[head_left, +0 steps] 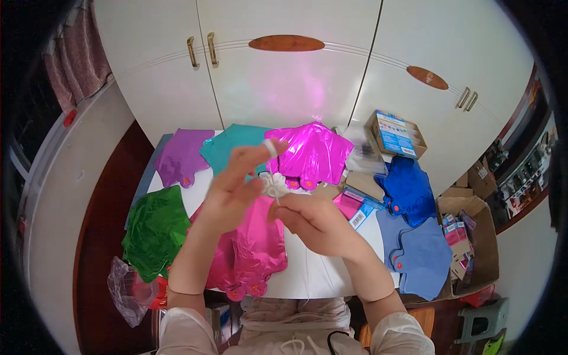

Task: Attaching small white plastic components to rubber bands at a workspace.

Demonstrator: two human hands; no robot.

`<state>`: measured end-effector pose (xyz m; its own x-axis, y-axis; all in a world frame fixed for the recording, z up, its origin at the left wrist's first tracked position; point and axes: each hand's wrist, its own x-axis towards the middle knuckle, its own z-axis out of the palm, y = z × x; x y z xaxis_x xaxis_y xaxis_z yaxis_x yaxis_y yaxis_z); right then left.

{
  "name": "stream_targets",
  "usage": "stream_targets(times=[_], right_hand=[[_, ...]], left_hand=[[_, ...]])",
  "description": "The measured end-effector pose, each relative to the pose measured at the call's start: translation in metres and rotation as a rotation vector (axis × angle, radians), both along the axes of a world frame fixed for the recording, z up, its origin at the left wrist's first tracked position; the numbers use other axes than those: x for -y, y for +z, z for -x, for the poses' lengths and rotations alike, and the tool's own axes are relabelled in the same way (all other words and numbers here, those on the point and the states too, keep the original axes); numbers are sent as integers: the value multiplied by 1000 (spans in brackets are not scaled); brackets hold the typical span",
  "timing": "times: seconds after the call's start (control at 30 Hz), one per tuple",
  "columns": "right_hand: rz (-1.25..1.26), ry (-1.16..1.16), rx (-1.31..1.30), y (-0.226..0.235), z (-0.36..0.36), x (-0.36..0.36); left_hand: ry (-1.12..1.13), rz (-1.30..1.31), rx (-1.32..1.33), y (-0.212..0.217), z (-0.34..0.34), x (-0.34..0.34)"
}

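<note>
My right hand (313,222) pinches a small bundle of white cord (274,184) above the middle of the table. Close against the bundle is my left hand (239,183), its fingers stretched out and its thumb apart from them. A white band (270,147) circles one left finger. Below my hands lies a pile of flat pink foil pieces (254,248) with rounded tabs, like deflated foil balloons. Behind them are similar magenta (316,151), teal (234,145) and purple (184,157) piles. A green pile (157,231) lies to the left.
Blue (407,186) and grey-blue foil piles (426,257) lie at the right. A small box (396,136) and clear plastic sleeves (362,157) stand behind. Beyond the right edge is a carton (482,242) of packages. White cabinet doors (284,83) back the white table (313,272).
</note>
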<state>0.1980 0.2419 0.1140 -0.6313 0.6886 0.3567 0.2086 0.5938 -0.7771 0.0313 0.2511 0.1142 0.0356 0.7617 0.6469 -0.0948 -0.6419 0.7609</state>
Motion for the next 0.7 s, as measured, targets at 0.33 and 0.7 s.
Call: stream_targets(times=[0.33,0.7], right_hand=[[-292,-79,-68,1,-2,6],[-215,-68,121,2,-2,-1]], left_hand=[[-155,-36,-31,2,8,1],[-112,-24,-48,-12,12,-8]])
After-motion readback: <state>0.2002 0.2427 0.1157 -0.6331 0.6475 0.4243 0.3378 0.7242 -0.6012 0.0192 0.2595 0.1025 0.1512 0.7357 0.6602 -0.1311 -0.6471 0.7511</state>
